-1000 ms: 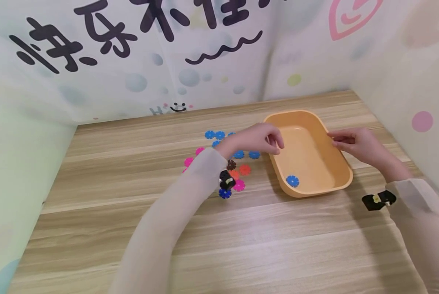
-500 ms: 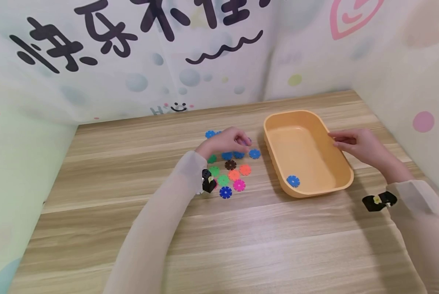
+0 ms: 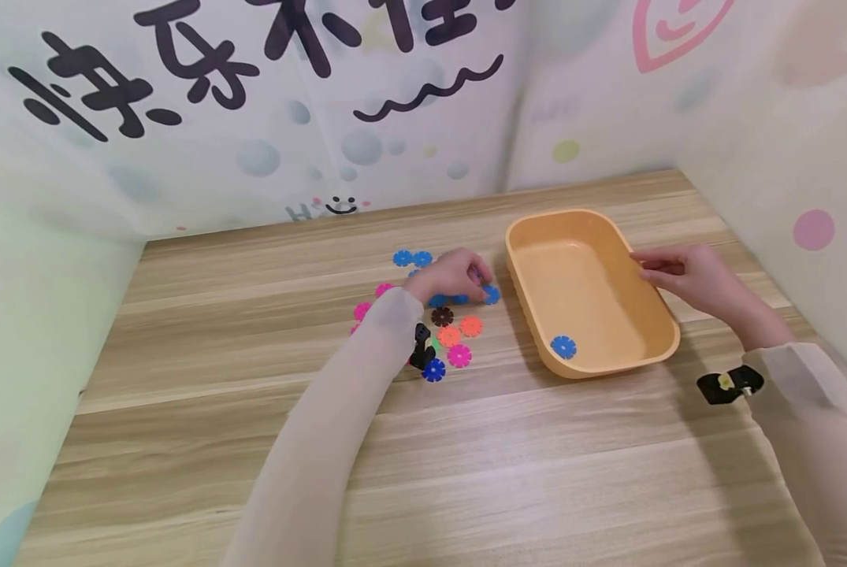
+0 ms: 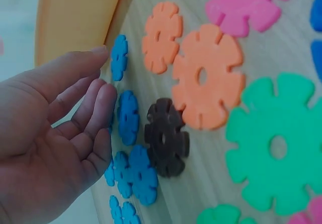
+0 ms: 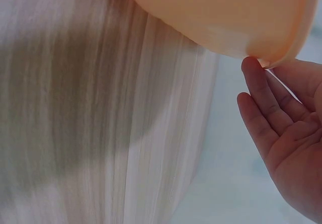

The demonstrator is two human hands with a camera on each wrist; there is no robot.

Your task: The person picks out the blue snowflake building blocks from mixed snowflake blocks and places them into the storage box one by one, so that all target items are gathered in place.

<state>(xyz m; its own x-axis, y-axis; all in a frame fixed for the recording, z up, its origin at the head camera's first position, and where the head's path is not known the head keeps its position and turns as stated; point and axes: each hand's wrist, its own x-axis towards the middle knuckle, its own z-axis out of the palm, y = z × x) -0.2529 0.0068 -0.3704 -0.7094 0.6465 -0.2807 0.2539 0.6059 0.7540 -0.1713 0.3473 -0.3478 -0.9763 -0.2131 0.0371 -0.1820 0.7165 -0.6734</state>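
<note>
My left hand is low over the flower-shaped plastic discs, its thumb and fingers apart. In the left wrist view the thumb tip is close beside a blue disc; whether they touch I cannot tell. Nothing shows between the fingers. With its fingertips, my right hand pinches the right rim of an orange plastic tray. Inside that tray, near its front left corner, lies one blue disc. My left hand and sleeve hide part of the disc group.
Around the left hand lie a brown disc, orange discs, pink discs, a dark blue disc and green ones. A patterned white wall covering borders the wooden table.
My left hand has gone from over the tray's left rim back to the discs, then slightly right toward a blue one. The right hand keeps its place on the rim.
</note>
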